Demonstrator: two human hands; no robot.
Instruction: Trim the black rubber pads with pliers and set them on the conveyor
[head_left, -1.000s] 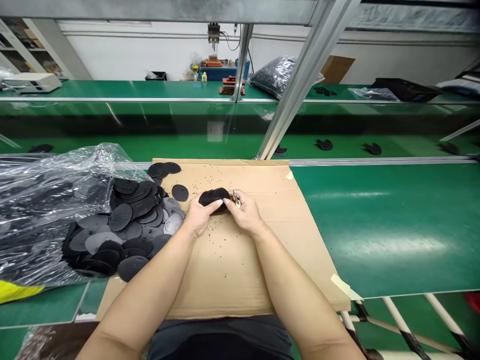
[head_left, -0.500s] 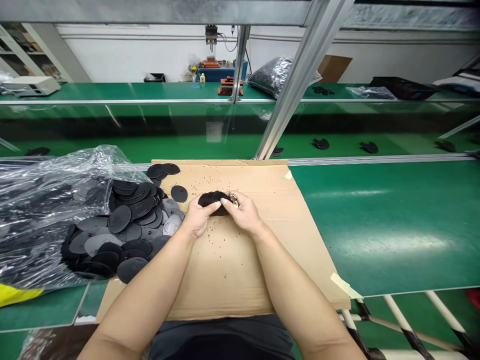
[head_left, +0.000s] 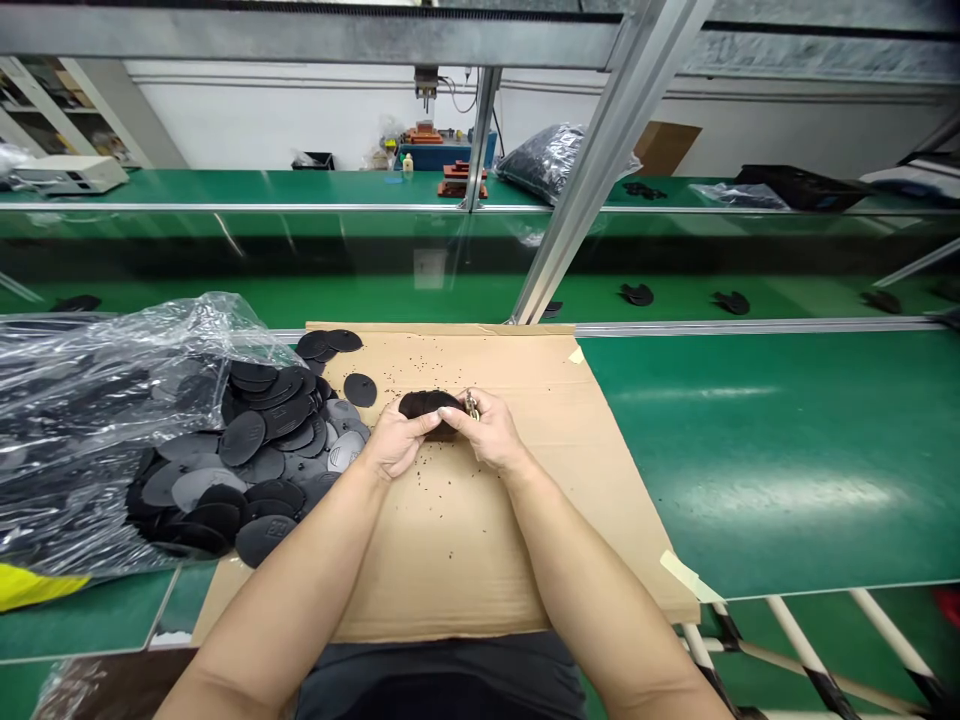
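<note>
Between my two hands, over the cardboard sheet (head_left: pixel 450 590), is a fanned stack of black oval pads (head_left: pixel 427 403). My left hand (head_left: pixel 397 437) is closed on its left end, thumb on top. My right hand (head_left: pixel 486 428) grips the other end, its thumb pressed on the pads. A small metal tool (head_left: pixel 472 404), perhaps nippers, shows at my right fingers; its full shape is hidden. Left of my hands lies one loose black oval pad (head_left: pixel 360 390), with a large heap of black oval pads (head_left: pixel 262 460) farther left.
A clear plastic bag (head_left: pixel 97 430) holds more pads at the left. Small black specks dot the cardboard. A metal post (head_left: pixel 592 170) slants up ahead. Beyond a rail, several black curved pieces (head_left: pixel 637 294) lie on the green belt. A green surface (head_left: pixel 780 450) extends to the right.
The camera view has tilted up slightly. The pads in my hands look more fanned out, and my right thumb lies a little lower on them. The heap and bag have not moved.
</note>
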